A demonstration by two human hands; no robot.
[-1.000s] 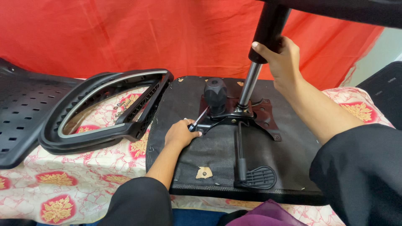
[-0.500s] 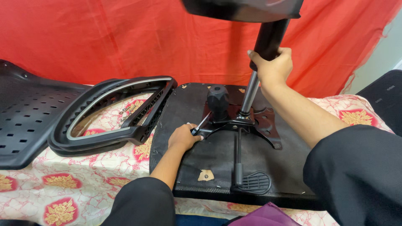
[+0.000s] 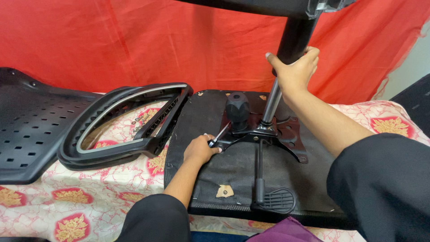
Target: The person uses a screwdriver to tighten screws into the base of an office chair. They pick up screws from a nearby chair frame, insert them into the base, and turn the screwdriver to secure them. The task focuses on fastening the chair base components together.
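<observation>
Below, a patterned bedsheet [image 3: 89,206] fronts red cloth [image 3: 134,40]; my left hand [image 3: 200,150] pinches a screwdriver [image 3: 219,134] at the seat plate [image 3: 268,130], my right hand [image 3: 293,69] clasping the gas cylinder [image 3: 291,40].

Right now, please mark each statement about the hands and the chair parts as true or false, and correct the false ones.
1. The right hand grips the black column. True.
2. The left hand holds a hammer. False: it holds a small screwdriver against the metal mechanism plate.
3. The seat base lies on a plain blue sheet. False: the cloth is white with red and gold flowers.
4. The lever paddle points toward the person. True.
5. The curved black frame lies left of the seat base. True.
</observation>
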